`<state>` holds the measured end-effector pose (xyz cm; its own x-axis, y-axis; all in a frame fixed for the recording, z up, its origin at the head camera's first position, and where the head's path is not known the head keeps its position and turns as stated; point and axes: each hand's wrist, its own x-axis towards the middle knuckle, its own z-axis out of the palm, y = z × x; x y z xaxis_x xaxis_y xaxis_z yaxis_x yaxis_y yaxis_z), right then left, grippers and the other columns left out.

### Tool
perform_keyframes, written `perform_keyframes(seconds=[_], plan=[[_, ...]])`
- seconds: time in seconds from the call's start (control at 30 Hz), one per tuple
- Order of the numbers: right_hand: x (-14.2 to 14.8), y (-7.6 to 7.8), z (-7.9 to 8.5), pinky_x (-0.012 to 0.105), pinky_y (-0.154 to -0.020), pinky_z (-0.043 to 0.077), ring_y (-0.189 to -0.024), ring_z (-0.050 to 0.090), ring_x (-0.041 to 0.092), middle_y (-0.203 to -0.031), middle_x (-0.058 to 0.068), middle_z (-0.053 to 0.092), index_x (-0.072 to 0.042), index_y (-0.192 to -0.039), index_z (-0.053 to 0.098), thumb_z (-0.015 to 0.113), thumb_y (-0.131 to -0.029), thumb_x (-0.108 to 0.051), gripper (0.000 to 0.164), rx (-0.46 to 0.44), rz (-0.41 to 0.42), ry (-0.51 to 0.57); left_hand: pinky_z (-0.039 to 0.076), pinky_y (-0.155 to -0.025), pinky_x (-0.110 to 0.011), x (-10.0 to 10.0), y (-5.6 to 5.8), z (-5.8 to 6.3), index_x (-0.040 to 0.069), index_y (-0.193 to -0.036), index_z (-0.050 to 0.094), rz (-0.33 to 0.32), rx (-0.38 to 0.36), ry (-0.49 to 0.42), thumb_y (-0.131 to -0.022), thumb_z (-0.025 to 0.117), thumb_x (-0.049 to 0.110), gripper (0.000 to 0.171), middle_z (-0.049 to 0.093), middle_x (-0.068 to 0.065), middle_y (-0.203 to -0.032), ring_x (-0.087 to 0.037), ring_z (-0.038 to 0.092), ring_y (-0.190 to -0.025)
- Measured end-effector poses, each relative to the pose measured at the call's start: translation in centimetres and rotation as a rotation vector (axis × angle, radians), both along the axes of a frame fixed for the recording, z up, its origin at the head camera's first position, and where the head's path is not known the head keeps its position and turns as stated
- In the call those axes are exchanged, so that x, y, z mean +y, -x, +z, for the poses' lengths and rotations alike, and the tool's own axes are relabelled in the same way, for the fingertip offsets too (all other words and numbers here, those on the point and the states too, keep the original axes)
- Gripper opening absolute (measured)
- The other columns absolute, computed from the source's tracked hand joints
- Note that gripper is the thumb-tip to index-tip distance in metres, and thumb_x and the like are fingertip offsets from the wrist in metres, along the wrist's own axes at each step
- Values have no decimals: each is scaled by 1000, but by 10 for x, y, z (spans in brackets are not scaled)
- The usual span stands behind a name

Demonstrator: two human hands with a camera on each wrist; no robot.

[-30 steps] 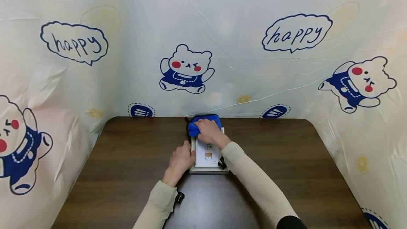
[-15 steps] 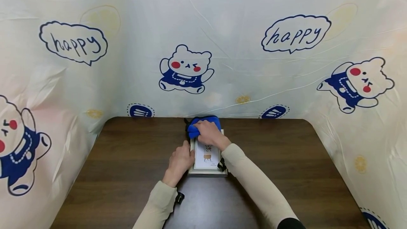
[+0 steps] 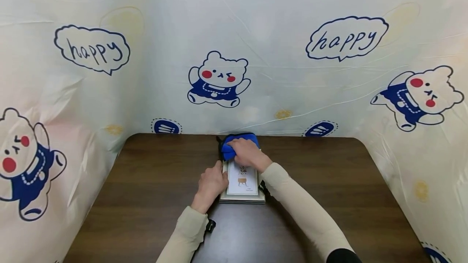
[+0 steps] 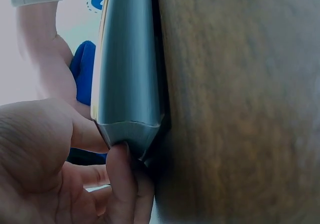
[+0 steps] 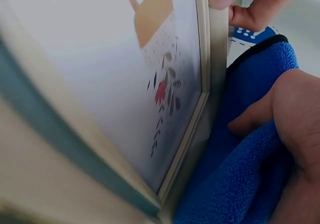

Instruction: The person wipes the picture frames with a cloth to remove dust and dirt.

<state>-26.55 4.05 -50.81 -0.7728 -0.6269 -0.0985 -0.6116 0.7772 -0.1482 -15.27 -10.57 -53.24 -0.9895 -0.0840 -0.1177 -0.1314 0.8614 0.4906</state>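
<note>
A picture frame (image 3: 242,188) with a pale rim and a potted-plant print lies flat on the table, near its far edge. My left hand (image 3: 212,182) holds its left side; in the left wrist view, the thumb and bent fingers (image 4: 122,176) pinch the corner of its thick grey-green side (image 4: 127,59). At the far end, my right hand (image 3: 250,153) grips a bunched blue cloth (image 3: 239,137) with a dark border. That cloth lies along the far rim in the right wrist view, the right thumb (image 5: 255,115) pressing into it. The cloth covers the frame's far end.
The dark wood table (image 3: 153,190) extends around the frame on both sides. A pale printed curtain (image 3: 274,52) with bears and "happy" bubbles rises right behind the table's far edge.
The picture frame has slid slightly toward me, the cloth and right hand with it. Both hands keep their grips. The head view has turned slightly left.
</note>
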Motion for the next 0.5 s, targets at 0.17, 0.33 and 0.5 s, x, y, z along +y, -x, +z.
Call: perform_keyframes(seconds=[0.17,0.33,0.5], plan=[[11,2,3,49,-115,49,-142,57,34,-155,11,59,-9,-155,55,64,-99,-8,57,-40,3,32,52,-57,-50,0,0,1,8,-113,61,3,-20,-11,-104,65,25,20,71,-21,-94,-39,68,-72],[27,7,2,50,-118,46,-144,54,35,-156,13,58,-7,-155,54,62,-97,-4,59,-79,-14,74,46,-53,-44,-1,1,0,10,-108,58,1,-35,-37,-105,64,26,18,67,-16,-86,-30,61,-64],[43,10,0,51,-119,45,-145,53,36,-156,14,58,-6,-155,54,62,-97,-3,59,-107,-36,98,46,-53,-44,-1,1,0,10,-109,58,3,-42,-50,-104,64,26,18,67,-16,-87,-29,60,-65]])
